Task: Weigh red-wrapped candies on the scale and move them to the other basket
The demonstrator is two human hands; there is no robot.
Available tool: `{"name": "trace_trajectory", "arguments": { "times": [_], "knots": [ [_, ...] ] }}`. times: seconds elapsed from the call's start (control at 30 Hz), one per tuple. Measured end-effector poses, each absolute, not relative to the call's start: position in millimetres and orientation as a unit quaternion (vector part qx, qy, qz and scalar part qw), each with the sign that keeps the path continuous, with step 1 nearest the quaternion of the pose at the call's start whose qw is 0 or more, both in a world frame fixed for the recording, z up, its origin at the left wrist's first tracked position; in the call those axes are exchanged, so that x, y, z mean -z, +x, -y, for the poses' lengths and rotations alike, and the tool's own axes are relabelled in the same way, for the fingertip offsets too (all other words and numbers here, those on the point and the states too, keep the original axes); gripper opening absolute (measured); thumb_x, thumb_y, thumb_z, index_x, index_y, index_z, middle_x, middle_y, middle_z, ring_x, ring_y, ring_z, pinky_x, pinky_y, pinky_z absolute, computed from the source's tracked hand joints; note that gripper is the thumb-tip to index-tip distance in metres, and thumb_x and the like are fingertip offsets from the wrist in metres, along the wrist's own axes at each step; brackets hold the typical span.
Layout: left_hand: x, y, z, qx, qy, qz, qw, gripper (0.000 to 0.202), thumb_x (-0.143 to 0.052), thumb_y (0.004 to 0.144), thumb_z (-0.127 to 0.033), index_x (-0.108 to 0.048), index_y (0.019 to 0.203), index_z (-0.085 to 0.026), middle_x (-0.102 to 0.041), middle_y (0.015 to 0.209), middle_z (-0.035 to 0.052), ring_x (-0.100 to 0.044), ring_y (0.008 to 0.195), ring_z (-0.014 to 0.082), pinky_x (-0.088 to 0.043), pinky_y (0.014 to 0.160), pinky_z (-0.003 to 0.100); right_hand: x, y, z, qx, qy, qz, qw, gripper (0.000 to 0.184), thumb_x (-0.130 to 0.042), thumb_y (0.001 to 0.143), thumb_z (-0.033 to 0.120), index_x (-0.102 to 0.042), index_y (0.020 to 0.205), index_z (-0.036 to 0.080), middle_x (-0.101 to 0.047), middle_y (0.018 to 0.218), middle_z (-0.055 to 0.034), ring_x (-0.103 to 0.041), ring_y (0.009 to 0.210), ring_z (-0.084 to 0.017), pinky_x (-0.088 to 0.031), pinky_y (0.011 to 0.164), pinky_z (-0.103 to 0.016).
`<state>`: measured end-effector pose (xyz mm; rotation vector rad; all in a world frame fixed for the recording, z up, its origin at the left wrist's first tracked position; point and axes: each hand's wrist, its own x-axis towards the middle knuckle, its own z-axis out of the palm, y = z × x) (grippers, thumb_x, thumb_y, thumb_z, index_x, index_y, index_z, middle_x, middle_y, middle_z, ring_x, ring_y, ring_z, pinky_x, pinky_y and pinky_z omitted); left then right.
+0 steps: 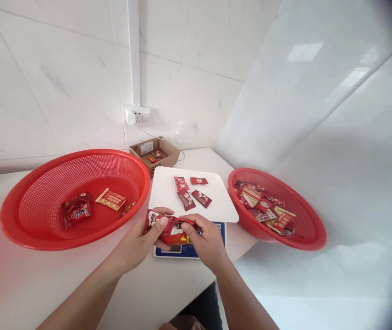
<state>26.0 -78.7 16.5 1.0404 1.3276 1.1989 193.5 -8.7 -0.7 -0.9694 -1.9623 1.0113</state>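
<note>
Both hands meet above the front of a blue-and-white scale [190,252]. Red snack packets [173,230], some with gold and white print, are gripped between them; how many is hard to make out. My left hand [144,243] closes around the left end, its thumb on top. At the right end, my right hand [204,238] is closed with thumb and fingers on the packets. Just beyond the hands, the white tray [163,188] of the scale carries several small red packets [201,198], lying apart from one another.
To the left stands a large red plastic basket [44,183] with a few packets inside. Another red basket [306,231], at the right, holds a heap of packets. A cardboard box [168,158] with small packets sits behind the tray, near a wall socket [138,116] with a cable.
</note>
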Motion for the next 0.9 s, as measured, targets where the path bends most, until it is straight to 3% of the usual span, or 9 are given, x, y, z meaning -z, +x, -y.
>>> {"name": "trace_trajectory", "arguments": {
  "times": [0.1, 0.23, 0.47, 0.6, 0.7, 0.8, 0.9],
  "knots": [
    [-19, 24, 79, -0.471, 0.448, -0.570, 0.502, 0.053, -0.049, 0.082, -0.064, -0.053, 0.112, -0.021, -0.064, 0.094, 0.0017, -0.060, 0.047, 0.0094, -0.054, 0.051, 0.027, 2, 194, 10, -0.385, -0.374, 0.765, 0.357, 0.026, -0.052, 0.086, 0.040, -0.065, 0.076, 0.020, -0.067, 0.068, -0.0010, -0.060, 0.063, -0.013, -0.045, 0.059, -0.023],
    [-19, 19, 79, -0.457, 0.467, -0.563, 0.506, 0.052, -0.049, 0.082, -0.064, -0.054, 0.111, -0.021, -0.063, 0.085, 0.0000, -0.057, 0.043, 0.0090, -0.049, 0.045, 0.025, 4, 196, 11, -0.445, -0.377, 0.732, 0.353, 0.028, -0.055, 0.082, 0.044, -0.063, 0.073, 0.019, -0.064, 0.064, -0.0005, -0.056, 0.059, -0.013, -0.042, 0.053, -0.022],
    [-17, 20, 81, -0.460, 0.406, -0.531, 0.584, 0.057, -0.053, 0.081, -0.061, -0.047, 0.126, -0.027, -0.061, 0.115, 0.0060, -0.065, 0.065, 0.0150, -0.058, 0.061, 0.033, 1, 198, 10, -0.464, -0.389, 0.702, 0.375, 0.032, -0.054, 0.082, 0.048, -0.057, 0.067, 0.019, -0.059, 0.060, 0.0009, -0.052, 0.056, -0.012, -0.042, 0.054, -0.023],
    [-17, 22, 79, -0.447, 0.459, -0.551, 0.535, 0.050, -0.054, 0.083, -0.058, -0.051, 0.120, -0.025, -0.064, 0.092, 0.0015, -0.058, 0.060, 0.0119, -0.051, 0.055, 0.025, -4, 197, 8, -0.417, -0.372, 0.744, 0.366, 0.025, -0.052, 0.087, 0.042, -0.063, 0.085, 0.020, -0.066, 0.079, -0.0027, -0.059, 0.071, -0.015, -0.047, 0.065, -0.026],
    [-15, 25, 77, -0.433, 0.515, -0.542, 0.504, 0.036, -0.056, 0.084, -0.052, -0.057, 0.104, -0.022, -0.064, 0.082, 0.0003, -0.058, 0.072, 0.0150, -0.047, 0.062, 0.024, -13, 195, 9, -0.358, -0.338, 0.775, 0.397, 0.022, -0.054, 0.086, 0.037, -0.064, 0.097, 0.022, -0.066, 0.094, -0.0058, -0.060, 0.083, -0.017, -0.049, 0.073, -0.029],
    [-13, 28, 77, -0.409, 0.535, -0.504, 0.541, 0.029, -0.060, 0.083, -0.045, -0.060, 0.097, -0.020, -0.067, 0.091, 0.0035, -0.060, 0.087, 0.0196, -0.047, 0.073, 0.028, -22, 191, 12, -0.370, -0.307, 0.804, 0.349, 0.021, -0.061, 0.083, 0.034, -0.066, 0.100, 0.024, -0.064, 0.092, -0.0042, -0.059, 0.084, -0.017, -0.048, 0.075, -0.029],
    [-12, 32, 78, -0.376, 0.541, -0.481, 0.578, 0.027, -0.062, 0.081, -0.042, -0.061, 0.096, -0.019, -0.068, 0.092, 0.0044, -0.061, 0.087, 0.0216, -0.046, 0.073, 0.029, -29, 188, 17, -0.429, -0.313, 0.806, 0.262, 0.013, -0.064, 0.079, 0.027, -0.066, 0.092, 0.024, -0.063, 0.081, 0.0009, -0.058, 0.074, -0.013, -0.046, 0.069, -0.025]
  ]
}}
